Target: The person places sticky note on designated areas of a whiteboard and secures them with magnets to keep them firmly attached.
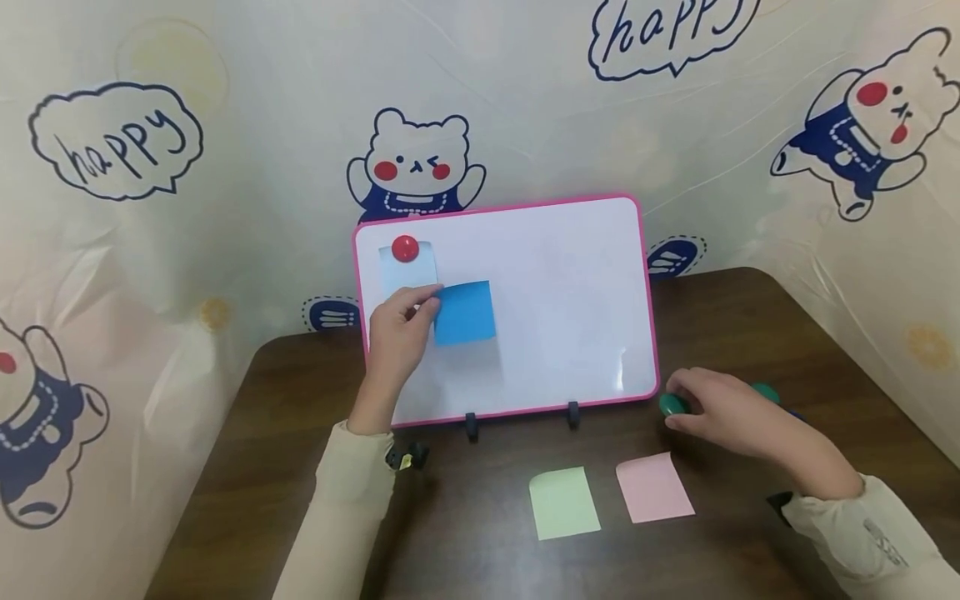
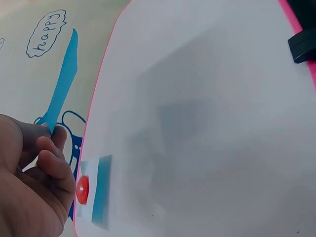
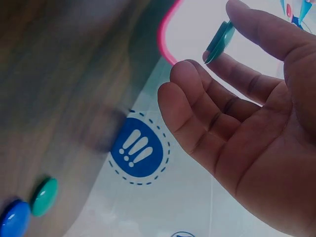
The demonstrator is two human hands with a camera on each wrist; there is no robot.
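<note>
- Head view: My left hand (image 1: pixel 401 329) pinches a blue note (image 1: pixel 466 313) by its left edge before a pink-rimmed whiteboard (image 1: pixel 562 275), a grip that probably serves to leave the sheet's face uncovered. Above it, a red magnet (image 1: pixel 405 248) pins a pale blue note (image 1: pixel 408 273) near the board's upper left corner. Black supports (image 1: pixel 471 427) at the lower rim appear to keep the board propped on the counter (image 1: pixel 300 417).
- Same view, right side: Well apart from the left, my right hand (image 1: pixel 727 412) bends low over the counter, a green magnet (image 1: pixel 673 405) between thumb and fingers near the board's lower right corner. A pale green note (image 1: pixel 565 503) and a pink note (image 1: pixel 656 488) lie side by side nearer me.
- Left wrist view: The blue note rises edge-on from my thumb and fingertips; whether it touches the board, I cannot tell.
- Right wrist view: My thumb and index finger clamp the green magnet, the other fingers loosely bent. A second green magnet (image 3: pixel 44 196) and a blue magnet (image 3: pixel 15 218) sit together on the counter.
</note>
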